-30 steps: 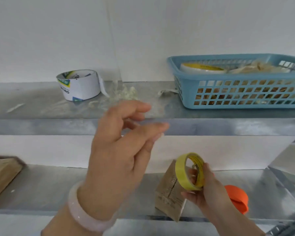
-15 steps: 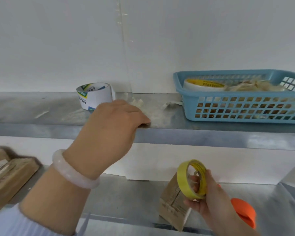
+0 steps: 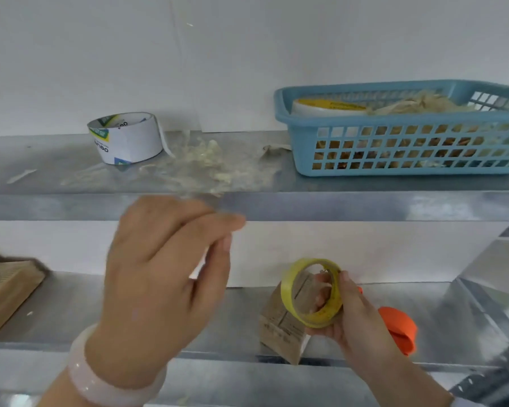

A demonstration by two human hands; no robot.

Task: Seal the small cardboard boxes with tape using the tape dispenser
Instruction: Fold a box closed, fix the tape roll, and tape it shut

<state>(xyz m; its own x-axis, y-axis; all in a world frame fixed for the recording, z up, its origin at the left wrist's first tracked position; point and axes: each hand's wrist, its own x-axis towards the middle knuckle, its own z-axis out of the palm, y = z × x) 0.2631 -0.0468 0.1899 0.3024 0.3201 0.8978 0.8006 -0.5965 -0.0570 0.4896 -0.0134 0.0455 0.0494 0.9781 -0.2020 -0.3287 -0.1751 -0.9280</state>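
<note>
**Trainee:** Requesting status before taping.

**Trainer:** Note the right hand (image 3: 356, 318) curled round a thin, nearly spent yellow tape roll (image 3: 312, 292), fingers through the core. Find the small brown cardboard box (image 3: 279, 327) just behind and below that roll, tilted on a corner at the front of the lower metal shelf (image 3: 241, 324). Cannot tell whether gripped as well.

**Trainee:** And the left hand (image 3: 159, 274)?

**Trainer:** Up beside the upper metal shelf (image 3: 365, 207), thumb and forefinger close together. Cannot tell whether pinching a clear strip.

**Trainee:** Procedure?

**Trainer:** Find the free tape end first by running a nail round the roll. Seat the box flat, flaps closed. Check the orange plastic object (image 3: 397, 327) behind the right wrist, probably the dispenser, and load the roll there. Pull the strip taut, centre over the seam, press from the middle outward. Keep clear of the crumpled tape scraps (image 3: 206, 160) above.
</note>
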